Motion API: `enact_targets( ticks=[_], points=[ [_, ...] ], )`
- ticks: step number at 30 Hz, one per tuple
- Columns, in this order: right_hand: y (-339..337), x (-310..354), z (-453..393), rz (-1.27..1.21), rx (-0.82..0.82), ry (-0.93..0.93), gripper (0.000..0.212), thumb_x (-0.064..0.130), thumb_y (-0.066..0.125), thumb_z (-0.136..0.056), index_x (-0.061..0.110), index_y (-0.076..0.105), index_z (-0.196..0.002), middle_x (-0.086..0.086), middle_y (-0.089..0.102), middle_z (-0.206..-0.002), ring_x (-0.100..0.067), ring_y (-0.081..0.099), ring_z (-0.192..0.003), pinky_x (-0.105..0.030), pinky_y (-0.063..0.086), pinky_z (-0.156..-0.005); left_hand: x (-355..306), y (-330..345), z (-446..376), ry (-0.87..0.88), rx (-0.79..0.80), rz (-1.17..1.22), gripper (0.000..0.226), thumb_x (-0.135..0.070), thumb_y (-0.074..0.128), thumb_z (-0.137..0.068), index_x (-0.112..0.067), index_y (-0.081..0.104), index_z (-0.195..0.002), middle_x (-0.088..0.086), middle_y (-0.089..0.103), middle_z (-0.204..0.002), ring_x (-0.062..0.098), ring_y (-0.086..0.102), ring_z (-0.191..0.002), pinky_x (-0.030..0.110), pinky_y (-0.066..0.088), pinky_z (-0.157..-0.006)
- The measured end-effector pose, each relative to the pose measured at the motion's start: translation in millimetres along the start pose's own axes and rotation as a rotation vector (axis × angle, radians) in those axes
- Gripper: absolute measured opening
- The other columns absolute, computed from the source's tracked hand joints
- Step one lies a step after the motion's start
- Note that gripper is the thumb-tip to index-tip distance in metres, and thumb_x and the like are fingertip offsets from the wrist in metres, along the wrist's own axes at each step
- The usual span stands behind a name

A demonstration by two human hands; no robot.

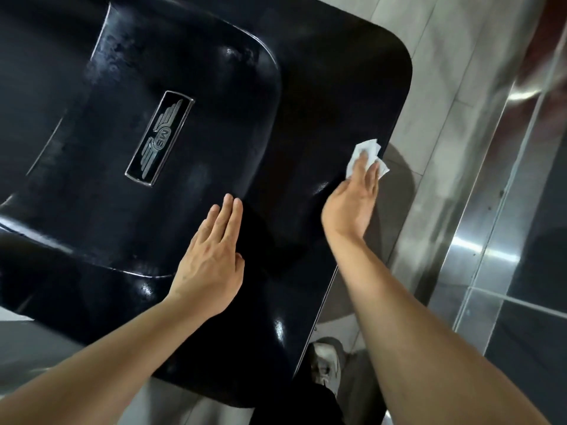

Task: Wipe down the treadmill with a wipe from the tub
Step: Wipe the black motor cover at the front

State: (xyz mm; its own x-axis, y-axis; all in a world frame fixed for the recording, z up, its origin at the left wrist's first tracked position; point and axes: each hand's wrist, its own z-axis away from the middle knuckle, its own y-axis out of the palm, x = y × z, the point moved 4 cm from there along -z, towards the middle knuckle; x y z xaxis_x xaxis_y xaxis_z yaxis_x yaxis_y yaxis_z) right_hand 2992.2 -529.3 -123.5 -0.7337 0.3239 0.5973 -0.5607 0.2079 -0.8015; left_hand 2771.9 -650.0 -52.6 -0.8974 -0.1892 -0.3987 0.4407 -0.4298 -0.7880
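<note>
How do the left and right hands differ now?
The left hand lies bare, flat on the glossy black treadmill cover; the right hand presses a crumpled white wipe. The left hand sits inboard; the right hand is at the cover's right edge. Both have straight fingers, no grip.

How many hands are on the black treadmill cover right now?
2. The left hand lies flat on the glossy black treadmill cover, near its middle; the right hand presses a crumpled white wipe at its edge.
</note>
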Motion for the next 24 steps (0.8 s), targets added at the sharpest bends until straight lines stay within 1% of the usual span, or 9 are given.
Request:
enact_targets(
  ticks=[6,8,11,13,14,17,20,22,24],
  points=[
    [32,98,48,0.000,0.304,-0.765,0.061,0.000,0.049,-0.091,0.010,0.044,-0.151,-0.015,0.034,-0.161,-0.029,0.027,-0.151,-0.045,0.021,-0.125,-3,-6,-2,-0.023,0.000,0.034,0.082,-0.012,0.041,-0.099,-0.024,-0.010,-0.162,-0.011,-0.015,-0.168,0.009,-0.014,-0.155,0.028,0.003,-0.126],
    [29,90,20,0.016,0.251,-0.736,0.065,-0.003,0.052,-0.087,0.010,0.046,-0.150,-0.015,0.040,-0.157,-0.033,0.039,-0.144,-0.042,0.028,-0.121,-3,-9,-1,-0.017,0.009,0.009,0.080,-0.014,0.041,-0.099,-0.023,-0.007,-0.162,-0.009,-0.011,-0.170,0.011,-0.009,-0.156,0.028,0.007,-0.126],
    [9,42,-35,-0.005,0.070,-0.321,0.070,-0.010,0.044,-0.088,0.013,0.040,-0.153,-0.015,0.039,-0.157,-0.034,0.041,-0.141,-0.040,0.033,-0.118,-4,-20,-5,0.010,-0.028,-0.070,0.071,-0.019,0.047,-0.098,-0.016,0.017,-0.162,0.000,0.016,-0.169,0.021,0.022,-0.153,0.035,0.029,-0.120],
    [4,19,-51,-0.014,0.009,-0.013,0.063,-0.004,0.040,-0.096,0.014,0.034,-0.156,-0.016,0.032,-0.161,-0.033,0.032,-0.148,-0.042,0.028,-0.122,-4,-32,-16,0.017,-0.073,-0.069,0.059,-0.019,0.051,-0.095,-0.013,0.039,-0.152,0.002,0.037,-0.157,0.027,0.045,-0.136,0.039,0.042,-0.108],
    [6,26,-50,-0.001,-0.006,0.012,0.062,-0.003,0.040,-0.097,0.014,0.034,-0.156,-0.017,0.032,-0.161,-0.035,0.033,-0.147,-0.042,0.028,-0.122,-3,-37,-22,0.015,-0.087,-0.065,0.055,-0.019,0.052,-0.095,-0.013,0.043,-0.148,0.002,0.040,-0.154,0.028,0.048,-0.131,0.040,0.044,-0.105],
    [30,88,-18,0.002,0.116,-0.448,0.060,-0.003,0.037,-0.090,0.012,0.051,-0.146,-0.018,0.044,-0.151,-0.039,0.045,-0.134,-0.049,0.036,-0.112,0,-42,-35,-0.019,-0.021,-0.061,0.063,-0.024,0.047,-0.100,-0.019,0.026,-0.159,0.001,0.019,-0.167,0.026,0.028,-0.148,0.039,0.033,-0.116],
    [47,125,29,0.078,0.353,-0.877,0.053,0.011,0.033,-0.096,0.010,0.050,-0.146,-0.015,0.041,-0.156,-0.032,0.035,-0.146,-0.047,0.027,-0.121,1,-41,-37,-0.030,0.054,-0.083,0.068,-0.029,0.041,-0.103,-0.024,0.008,-0.163,-0.002,0.000,-0.171,0.023,0.009,-0.156,0.037,0.021,-0.123],
    [43,123,18,0.139,0.365,-0.913,0.056,0.012,0.035,-0.097,0.011,0.041,-0.153,-0.012,0.036,-0.161,-0.028,0.029,-0.151,-0.044,0.022,-0.125,-2,-45,-38,-0.050,0.072,-0.054,0.067,-0.028,0.041,-0.104,-0.025,0.011,-0.163,-0.004,0.002,-0.171,0.022,0.009,-0.155,0.038,0.023,-0.123],
    [36,105,-16,0.112,0.297,-0.747,0.061,0.006,0.040,-0.094,0.013,0.038,-0.155,-0.013,0.036,-0.161,-0.032,0.034,-0.148,-0.043,0.025,-0.123,-4,-49,-40,-0.077,0.061,-0.035,0.064,-0.026,0.044,-0.102,-0.023,0.019,-0.161,-0.004,0.009,-0.169,0.023,0.018,-0.152,0.040,0.031,-0.119]
  ],
)
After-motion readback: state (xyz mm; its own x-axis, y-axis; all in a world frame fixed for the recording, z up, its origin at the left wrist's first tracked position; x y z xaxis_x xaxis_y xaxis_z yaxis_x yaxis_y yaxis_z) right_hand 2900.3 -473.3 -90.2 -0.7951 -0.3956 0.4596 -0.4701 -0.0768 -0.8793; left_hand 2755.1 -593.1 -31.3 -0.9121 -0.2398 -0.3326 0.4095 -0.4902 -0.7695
